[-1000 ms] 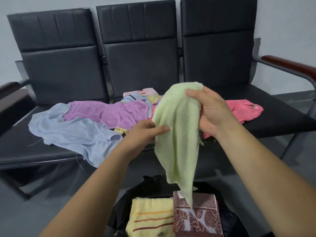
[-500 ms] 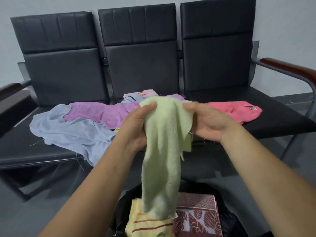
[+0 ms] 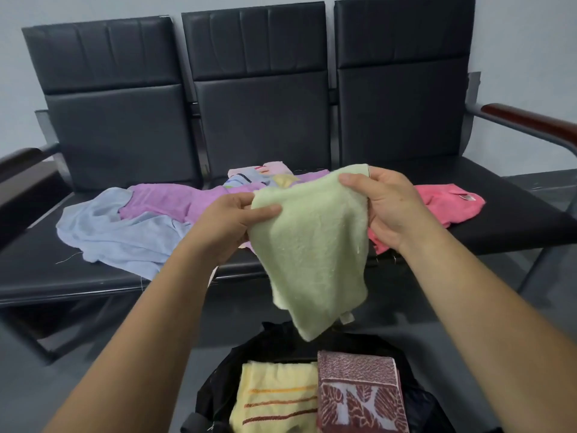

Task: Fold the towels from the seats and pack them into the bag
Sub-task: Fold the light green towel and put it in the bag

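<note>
Holding the pale green towel (image 3: 312,245) by its upper edge, both hands are clamped on the cloth. The left hand (image 3: 231,223) pinches the left corner between thumb and fingers, and the right hand (image 3: 396,207) grips the right corner. The towel hangs free between and below the hands, clear of the seats (image 3: 515,220), with its lower end just above the black bag (image 3: 281,339). Its fold is judged unfinished.

Directly below the hands, the open bag holds two folded items side by side: a yellow striped towel (image 3: 274,398) and a red-brown patterned towel (image 3: 359,392).

Remaining work lies beyond the hands on the seats:
- a light blue towel (image 3: 125,232) and a purple towel (image 3: 175,201), past the left hand;
- a bundle of small multicoloured towels (image 3: 259,176), beyond the gap between the hands;
- a pink towel (image 3: 446,204), past the right hand and partly hidden by it.

All of these lie unfolded. Judged progress: two packed, one in hand, at least four left, so under half done.
</note>
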